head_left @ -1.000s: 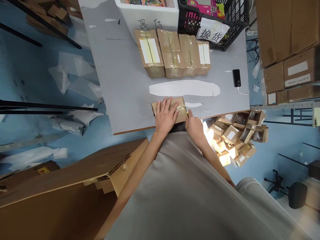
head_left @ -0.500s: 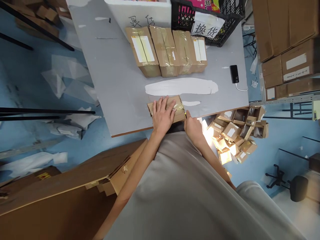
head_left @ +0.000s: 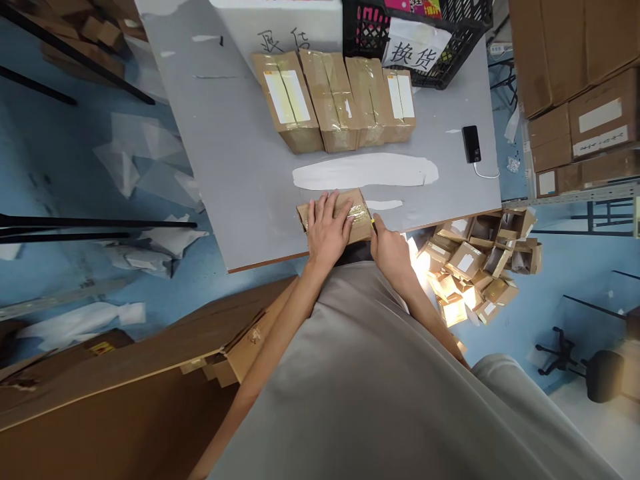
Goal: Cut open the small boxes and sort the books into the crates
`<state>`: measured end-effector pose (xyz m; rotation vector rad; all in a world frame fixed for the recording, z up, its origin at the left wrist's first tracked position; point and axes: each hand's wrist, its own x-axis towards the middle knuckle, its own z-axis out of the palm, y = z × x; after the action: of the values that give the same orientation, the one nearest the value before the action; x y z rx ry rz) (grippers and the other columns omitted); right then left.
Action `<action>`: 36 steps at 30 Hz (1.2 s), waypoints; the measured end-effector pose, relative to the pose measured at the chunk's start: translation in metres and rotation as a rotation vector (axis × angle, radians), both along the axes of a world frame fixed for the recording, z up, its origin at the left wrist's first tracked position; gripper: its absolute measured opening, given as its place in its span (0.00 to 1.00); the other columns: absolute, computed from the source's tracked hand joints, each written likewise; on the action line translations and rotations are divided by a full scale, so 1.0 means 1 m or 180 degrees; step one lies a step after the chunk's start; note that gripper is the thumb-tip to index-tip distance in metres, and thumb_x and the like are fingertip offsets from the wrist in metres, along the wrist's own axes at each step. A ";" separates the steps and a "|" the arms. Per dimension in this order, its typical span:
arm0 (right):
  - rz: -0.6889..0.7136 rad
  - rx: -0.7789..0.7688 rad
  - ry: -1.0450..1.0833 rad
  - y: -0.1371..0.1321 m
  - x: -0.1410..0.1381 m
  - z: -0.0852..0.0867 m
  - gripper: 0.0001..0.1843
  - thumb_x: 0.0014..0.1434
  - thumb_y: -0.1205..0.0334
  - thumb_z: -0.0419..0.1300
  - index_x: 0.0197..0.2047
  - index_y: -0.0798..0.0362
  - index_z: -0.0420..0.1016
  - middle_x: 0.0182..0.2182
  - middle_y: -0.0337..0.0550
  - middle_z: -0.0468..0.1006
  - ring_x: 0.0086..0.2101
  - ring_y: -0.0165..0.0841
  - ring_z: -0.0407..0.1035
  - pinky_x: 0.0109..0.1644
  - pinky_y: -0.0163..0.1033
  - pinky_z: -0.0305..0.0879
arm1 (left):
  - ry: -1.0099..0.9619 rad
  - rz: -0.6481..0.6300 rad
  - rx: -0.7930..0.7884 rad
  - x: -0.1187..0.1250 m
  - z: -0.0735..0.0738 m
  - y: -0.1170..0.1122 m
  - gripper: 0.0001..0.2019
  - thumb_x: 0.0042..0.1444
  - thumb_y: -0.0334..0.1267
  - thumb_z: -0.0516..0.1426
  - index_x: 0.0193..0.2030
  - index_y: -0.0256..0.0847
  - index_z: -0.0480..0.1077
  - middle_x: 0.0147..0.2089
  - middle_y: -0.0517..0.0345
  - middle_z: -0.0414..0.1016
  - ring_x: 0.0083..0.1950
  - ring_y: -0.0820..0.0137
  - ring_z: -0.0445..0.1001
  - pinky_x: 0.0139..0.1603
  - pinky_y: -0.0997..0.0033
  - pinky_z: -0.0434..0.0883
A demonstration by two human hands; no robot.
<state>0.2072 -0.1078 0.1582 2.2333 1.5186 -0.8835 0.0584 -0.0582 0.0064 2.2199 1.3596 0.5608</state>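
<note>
A small taped cardboard box (head_left: 361, 217) lies at the near edge of the grey table. Flat on its top, with fingers stretched out, rests my left hand (head_left: 329, 230). My right hand (head_left: 393, 252) is closed around a box cutter (head_left: 373, 225), of which only a little yellow and black shows. The cutter is at the box's right end; its blade is too small to make out. Clear tape with a shiny surface covers part of the box top.
Several taped boxes (head_left: 330, 100) stand in a row farther back, before a white bin (head_left: 285, 27) and a black crate (head_left: 440, 73). A phone (head_left: 471, 144) with a cable lies at right. Opened boxes (head_left: 465, 260) are heaped beyond the table; a big carton (head_left: 100, 400) stands at lower left.
The view has shifted slightly. My right hand and the box cutter have moved a little at the box's right end. My left hand stays flat on the box.
</note>
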 end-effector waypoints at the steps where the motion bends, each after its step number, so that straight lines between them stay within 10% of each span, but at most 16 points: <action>1: -0.0004 0.0009 0.0009 0.002 0.000 -0.001 0.34 0.84 0.63 0.44 0.88 0.56 0.52 0.56 0.63 0.89 0.55 0.54 0.86 0.61 0.52 0.78 | -0.0003 0.0000 -0.0001 0.000 0.000 0.000 0.28 0.82 0.55 0.47 0.81 0.56 0.69 0.86 0.47 0.64 0.90 0.52 0.56 0.90 0.29 0.48; 27: -0.0063 -0.0159 -0.0189 0.011 -0.003 -0.021 0.37 0.82 0.69 0.43 0.90 0.58 0.44 0.57 0.68 0.87 0.59 0.53 0.85 0.63 0.53 0.77 | -0.0315 0.0128 -0.0353 0.003 0.006 -0.002 0.26 0.81 0.52 0.51 0.78 0.54 0.74 0.86 0.48 0.65 0.89 0.47 0.58 0.91 0.30 0.44; 36: -0.0596 0.0639 0.0777 -0.021 0.035 -0.020 0.23 0.84 0.54 0.50 0.72 0.51 0.76 0.48 0.52 0.92 0.41 0.45 0.88 0.54 0.46 0.80 | -0.0480 0.0134 -0.0260 -0.020 -0.002 0.006 0.27 0.80 0.55 0.53 0.81 0.56 0.70 0.86 0.50 0.65 0.89 0.47 0.57 0.91 0.31 0.45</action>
<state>0.2423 -0.1289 0.1382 2.5222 1.5817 -1.1410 0.0381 -0.0520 0.0049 2.0449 1.3301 0.6617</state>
